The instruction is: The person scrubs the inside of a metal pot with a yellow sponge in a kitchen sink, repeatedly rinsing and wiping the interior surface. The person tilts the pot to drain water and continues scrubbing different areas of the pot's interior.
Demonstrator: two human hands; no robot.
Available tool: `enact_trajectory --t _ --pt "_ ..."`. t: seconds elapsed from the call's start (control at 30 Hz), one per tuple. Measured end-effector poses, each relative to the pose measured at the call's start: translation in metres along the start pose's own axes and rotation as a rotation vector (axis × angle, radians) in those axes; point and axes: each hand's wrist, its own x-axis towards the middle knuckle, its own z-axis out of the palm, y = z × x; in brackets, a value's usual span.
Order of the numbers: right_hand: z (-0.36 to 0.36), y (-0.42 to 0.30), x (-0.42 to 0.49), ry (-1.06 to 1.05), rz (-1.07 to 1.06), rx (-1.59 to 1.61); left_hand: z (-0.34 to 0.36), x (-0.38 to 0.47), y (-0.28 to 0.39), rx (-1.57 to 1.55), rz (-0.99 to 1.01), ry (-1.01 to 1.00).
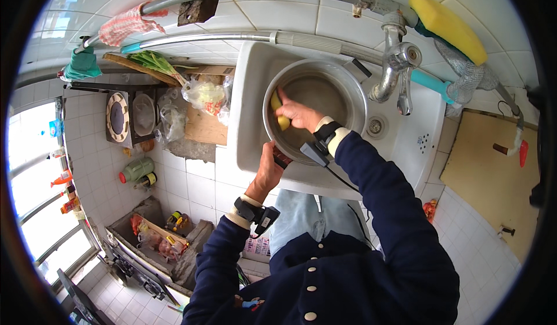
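A round metal pot (363,107) stands in the white sink basin (249,107), with a little murky liquid at its bottom. My right hand (300,112) reaches inside it and presses what looks like a yellow sponge (283,122) against the left inner wall. The fingers hide part of that sponge. At the pot's near left rim, my left hand (266,168) grips the dark pot handle (282,161). A second handle (361,69) sticks out on the far right side.
A metal faucet (394,64) juts over the sink beside the drain (376,126). Another yellow sponge (448,25) and a mesh scrubber (472,72) sit by the wall pipe. Green onions (156,64) and bagged vegetables (206,94) lie left on cardboard (204,127).
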Motion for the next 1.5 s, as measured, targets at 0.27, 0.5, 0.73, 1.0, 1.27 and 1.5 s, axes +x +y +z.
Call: enact_trajectory --t 0.27,0.5,0.73,1.0,1.27,1.5 --pt "-0.001 0.006 -0.003 -0.004 0.111 -0.049 -0.008 0.006 -0.009 -0.004 -0.015 0.039" --pt "-0.004 0.020 0.003 -0.038 0.111 0.035 -0.007 0.005 -0.006 -0.011 -0.034 0.045" --pt "-0.008 0.031 0.006 -0.100 0.031 -0.029 -0.008 0.003 -0.005 -0.005 0.024 -0.061" --pt "-0.019 0.040 0.011 -0.131 -0.073 0.115 -0.010 0.006 -0.005 -0.013 -0.037 -0.020" --pt "-0.024 0.042 0.015 -0.133 -0.077 0.051 -0.004 0.004 0.001 0.019 -0.001 -0.005" --pt "-0.023 0.039 0.013 -0.067 -0.124 0.063 -0.008 0.005 -0.001 -0.005 -0.038 0.018"
